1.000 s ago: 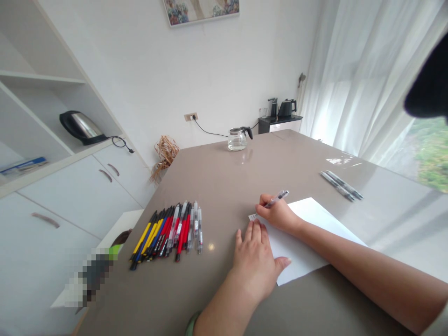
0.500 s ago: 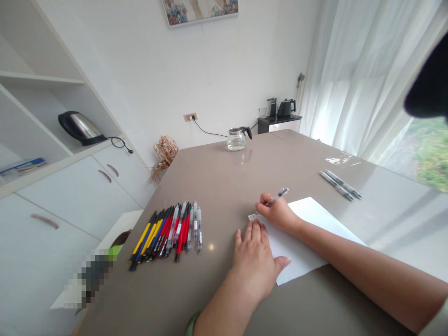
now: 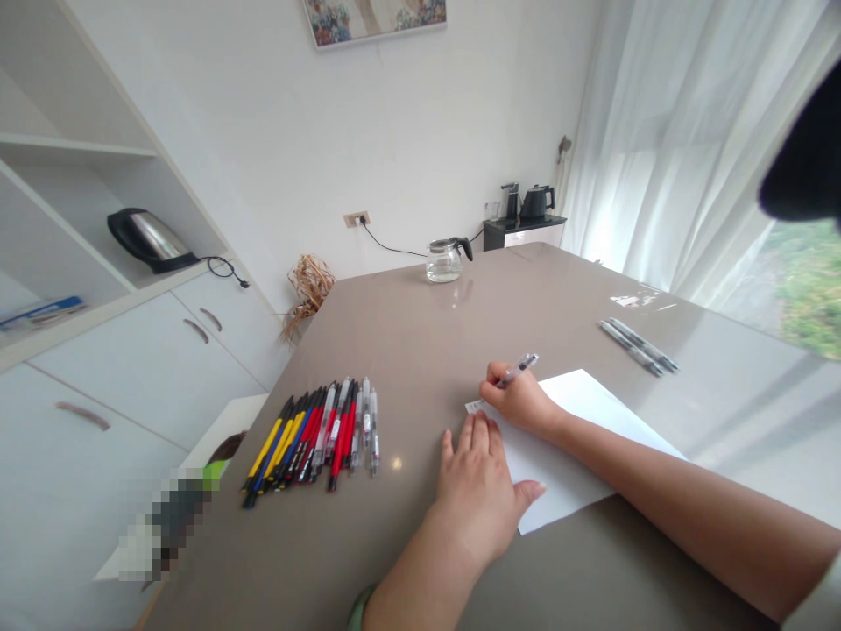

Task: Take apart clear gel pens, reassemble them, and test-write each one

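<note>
A white sheet of paper (image 3: 591,412) lies at a slant on the table, partly covered by my hands and forearm. My right hand (image 3: 522,401) is closed around a clear pen (image 3: 524,366) near the sheet's far left corner; the pen's tip is hidden behind my fingers. Small dark marks show at that corner. Flat on the sheet's left edge rests my left hand (image 3: 474,486), fingers stretched and thumb apart, holding nothing. Left of it lies a row of pens (image 3: 308,438) in yellow, blue, red, black and clear.
Two clear pens (image 3: 639,346) lie beyond the paper on the brown table (image 3: 407,350). A glass pot (image 3: 444,263) with clear liquid stands toward the far edge. Left is a white cabinet (image 3: 131,350) with a steel kettle (image 3: 151,238) on its shelf.
The pen in my right hand has tilted and shifted very slightly left. My left hand and the paper stay in place.
</note>
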Tool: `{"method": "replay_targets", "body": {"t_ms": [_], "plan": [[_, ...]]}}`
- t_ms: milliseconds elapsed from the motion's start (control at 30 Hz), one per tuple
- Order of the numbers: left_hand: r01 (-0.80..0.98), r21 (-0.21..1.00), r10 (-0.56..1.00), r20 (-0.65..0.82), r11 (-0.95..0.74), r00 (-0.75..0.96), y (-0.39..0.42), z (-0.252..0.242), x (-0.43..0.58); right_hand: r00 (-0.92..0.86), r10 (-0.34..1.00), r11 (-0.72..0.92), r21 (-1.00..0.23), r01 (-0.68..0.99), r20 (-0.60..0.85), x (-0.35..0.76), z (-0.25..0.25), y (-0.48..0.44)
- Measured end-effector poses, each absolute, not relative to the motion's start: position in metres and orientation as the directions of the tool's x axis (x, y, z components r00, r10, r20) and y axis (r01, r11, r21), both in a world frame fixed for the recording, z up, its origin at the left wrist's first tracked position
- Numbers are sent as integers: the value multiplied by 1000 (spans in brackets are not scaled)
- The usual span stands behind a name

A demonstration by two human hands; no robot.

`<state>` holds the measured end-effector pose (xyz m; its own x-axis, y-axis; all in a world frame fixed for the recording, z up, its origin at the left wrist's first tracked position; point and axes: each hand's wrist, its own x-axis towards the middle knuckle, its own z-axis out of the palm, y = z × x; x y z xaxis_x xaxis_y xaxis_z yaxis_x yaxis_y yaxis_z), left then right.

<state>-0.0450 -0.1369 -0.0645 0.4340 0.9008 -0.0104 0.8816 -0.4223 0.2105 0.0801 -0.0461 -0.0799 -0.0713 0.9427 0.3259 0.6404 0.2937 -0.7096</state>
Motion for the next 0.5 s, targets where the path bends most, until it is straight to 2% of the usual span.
{"method": "replay_targets", "body": {"t_ms": [500], "plan": [[880,225,901,-19,-418,433,-137,-63,-45,-61,949,280,-738,614,310,80,-81,-46]]}}
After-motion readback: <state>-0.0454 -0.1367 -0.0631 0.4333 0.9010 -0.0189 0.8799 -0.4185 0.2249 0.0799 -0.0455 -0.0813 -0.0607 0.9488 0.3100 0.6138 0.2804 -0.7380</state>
